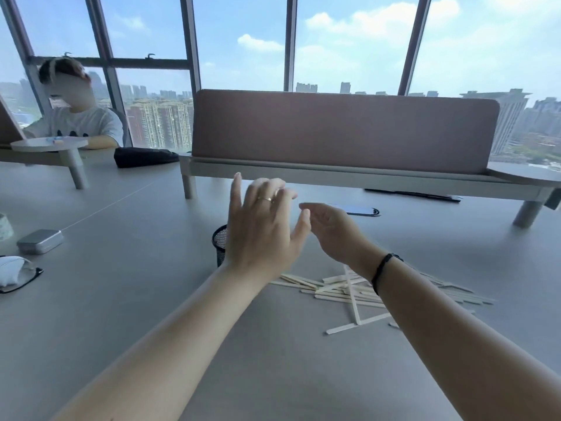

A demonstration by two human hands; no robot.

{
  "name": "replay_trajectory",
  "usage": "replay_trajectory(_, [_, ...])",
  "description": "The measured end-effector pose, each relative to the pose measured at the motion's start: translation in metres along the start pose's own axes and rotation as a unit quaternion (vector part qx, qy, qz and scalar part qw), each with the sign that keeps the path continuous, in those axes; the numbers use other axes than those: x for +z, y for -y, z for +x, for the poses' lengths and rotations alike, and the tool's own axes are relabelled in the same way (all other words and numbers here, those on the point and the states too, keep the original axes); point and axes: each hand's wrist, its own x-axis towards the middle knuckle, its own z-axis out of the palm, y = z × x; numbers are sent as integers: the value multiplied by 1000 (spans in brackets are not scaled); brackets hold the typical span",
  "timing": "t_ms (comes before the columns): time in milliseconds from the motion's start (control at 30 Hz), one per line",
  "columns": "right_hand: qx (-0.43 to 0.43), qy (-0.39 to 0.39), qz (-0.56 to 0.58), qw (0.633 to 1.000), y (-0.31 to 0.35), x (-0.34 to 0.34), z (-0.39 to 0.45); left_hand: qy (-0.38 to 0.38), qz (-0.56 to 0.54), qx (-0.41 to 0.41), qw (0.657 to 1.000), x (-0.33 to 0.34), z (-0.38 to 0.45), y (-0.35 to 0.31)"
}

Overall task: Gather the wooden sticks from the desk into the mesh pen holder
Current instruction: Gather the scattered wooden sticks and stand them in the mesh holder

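A loose pile of pale wooden sticks (343, 291) lies on the grey desk (136, 299), partly under my right forearm. The black mesh pen holder (219, 246) stands just left of the pile, mostly hidden behind my left hand. My left hand (264, 229) is raised above the holder with its fingers spread and nothing in it. My right hand (332, 230) hovers beside it, above the sticks, fingers loosely curved and empty. The two hands are close together, almost touching.
A silver tin (40, 241) and a white pouch with black glasses (15, 273) lie at the left. A dark phone (361, 211) lies behind my hands, under the raised shelf with a pink divider (343, 132). Another person (76, 117) sits at the far left.
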Motion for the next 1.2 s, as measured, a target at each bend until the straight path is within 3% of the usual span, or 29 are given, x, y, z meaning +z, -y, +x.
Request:
replay_trajectory(133, [17, 19, -110, 994, -47, -37, -36, 115, -79, 134, 981, 27, -21, -50])
replay_trajectory(200, [50, 15, -164, 985, -64, -60, -57, 247, -70, 115, 960, 39, -31, -59])
replay_trajectory(300, [99, -10, -270, 958, -92, -97, -81, 460, -41, 27, 887, 49, -42, -53])
replay_trajectory(400, [159, -16, -333, 929, -118, -126, -93, 542, -67, 19, 838, 51, -54, -46])
replay_trajectory(533, [218, -20, -333, 917, -140, -139, -87, 554, -88, 46, 827, 54, -59, -49])
replay_trajectory(700, [178, 14, -343, 922, -140, -127, -74, 498, -173, -2, 850, 63, -49, -60])
replay_trajectory(967, [124, 16, -330, 936, -141, -120, -70, 394, -273, 12, 878, 87, -41, -79])
replay_trajectory(1100, [122, 14, -319, 940, -144, -122, -70, 364, -279, -5, 889, 91, -45, -75])
replay_trajectory(1200, [120, 4, -305, 945, -146, -122, -69, 400, -198, -36, 894, 92, -42, -68])
